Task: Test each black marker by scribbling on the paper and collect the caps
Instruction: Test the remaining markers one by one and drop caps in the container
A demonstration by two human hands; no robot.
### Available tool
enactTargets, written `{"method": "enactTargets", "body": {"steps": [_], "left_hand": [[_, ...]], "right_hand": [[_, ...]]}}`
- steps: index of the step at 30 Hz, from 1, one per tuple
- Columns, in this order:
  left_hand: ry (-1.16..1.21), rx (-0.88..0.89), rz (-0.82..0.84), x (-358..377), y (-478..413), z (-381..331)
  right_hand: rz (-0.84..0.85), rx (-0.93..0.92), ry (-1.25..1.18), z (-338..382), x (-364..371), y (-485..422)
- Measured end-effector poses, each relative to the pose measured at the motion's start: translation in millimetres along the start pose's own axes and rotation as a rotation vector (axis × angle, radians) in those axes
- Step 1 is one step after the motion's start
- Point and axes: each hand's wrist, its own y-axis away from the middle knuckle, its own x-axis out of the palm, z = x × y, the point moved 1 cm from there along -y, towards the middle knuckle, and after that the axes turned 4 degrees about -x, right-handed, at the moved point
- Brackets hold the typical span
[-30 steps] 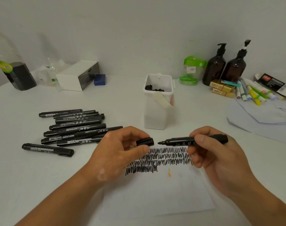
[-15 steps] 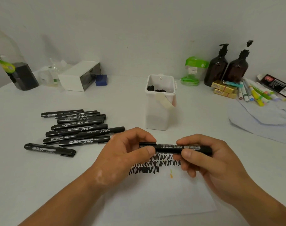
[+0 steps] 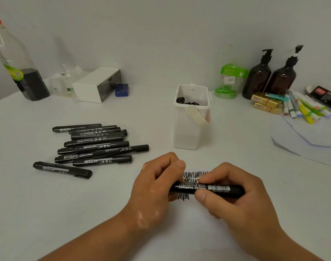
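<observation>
a black plastic marker [image 3: 208,188] with white print is held level just above the white sheet of paper [image 3: 189,232], over the black scribbles [image 3: 194,175]. its left end is enclosed by the curled fingers of the left hand [image 3: 157,187], so its cap cannot be seen; the barrel is pinched by the right hand [image 3: 236,204]. if the ends are jerked apart, ink may be smeared on skin, or the cap flung wide of the tall white plastic tub [image 3: 191,132] beyond.
</observation>
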Motion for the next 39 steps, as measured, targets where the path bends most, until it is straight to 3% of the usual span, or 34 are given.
{"method": "enactTargets", "body": {"steps": [15,23,27,30,32,35,39], "left_hand": [[-0.011,0.036,0.081,-6.5,-1.5,-17.1],[0.087,0.077,0.167,-15.5,-7.4,-11.4],[-0.012,0.071,0.149,-12.4,-5.9,-10.3],[0.012,0.052,0.173,-13.7,-4.7,-12.8],[-0.1,0.071,0.131,-16.5,-4.5,-15.3],[-0.473,0.153,0.047,-21.2,-5.0,-14.9],[-0.638,0.207,0.074,-23.0,-4.7,-14.5]], "right_hand": [[0.066,-0.033,-0.045,-7.0,-7.3,-6.2],[-0.032,0.038,-0.111,-16.8,-23.0,-14.5],[0.071,0.044,-0.031,-11.1,-15.6,-10.4],[0.078,0.003,0.172,-10.8,-12.1,-9.6],[0.015,-0.017,0.208,-9.9,-14.6,-10.8],[-0.013,-0.014,0.127,-7.6,-19.1,-11.5],[0.014,-0.017,0.145,-10.7,-19.2,-9.0]]}}
